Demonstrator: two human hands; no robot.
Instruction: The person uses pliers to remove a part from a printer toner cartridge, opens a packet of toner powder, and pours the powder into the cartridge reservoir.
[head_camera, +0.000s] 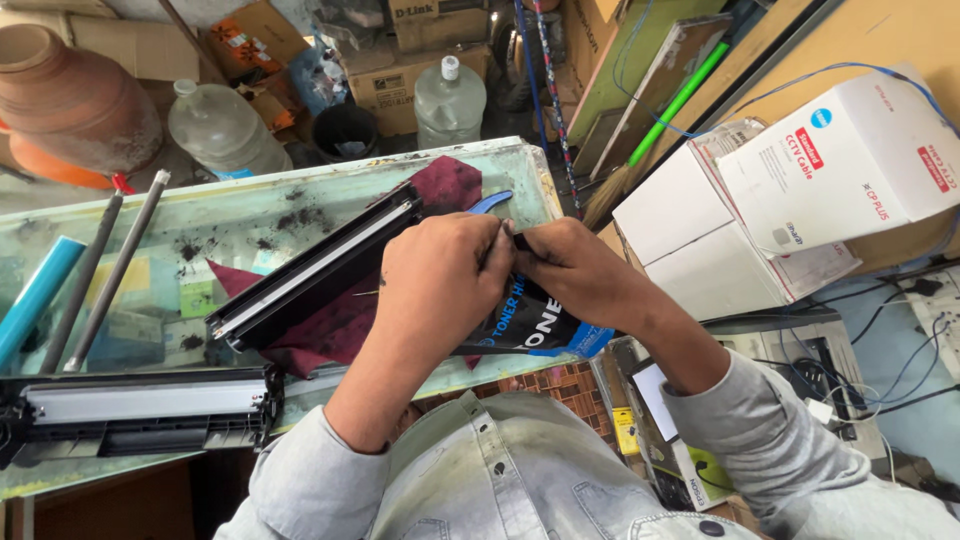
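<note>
My left hand (440, 285) and my right hand (575, 270) meet over the table edge, both pinching the top of a black and blue plastic pouch (540, 325) that hangs below them. Just left of my hands a long black cartridge section (310, 270) lies slanted on a dark red cloth (440, 185). A second black cartridge part with a grey strip (140, 410) rests at the table's near left edge. The pouch's top edge is hidden by my fingers.
The glass-topped table (250, 215) is smeared with black powder. On its left lie two grey rods (110, 260) and a cyan drum (35, 295). A blue-handled tool (490, 202) sits behind my hands. White cardboard boxes (780, 190) stand at right; clear bottles (450, 100) and a clay pot (70, 95) stand behind.
</note>
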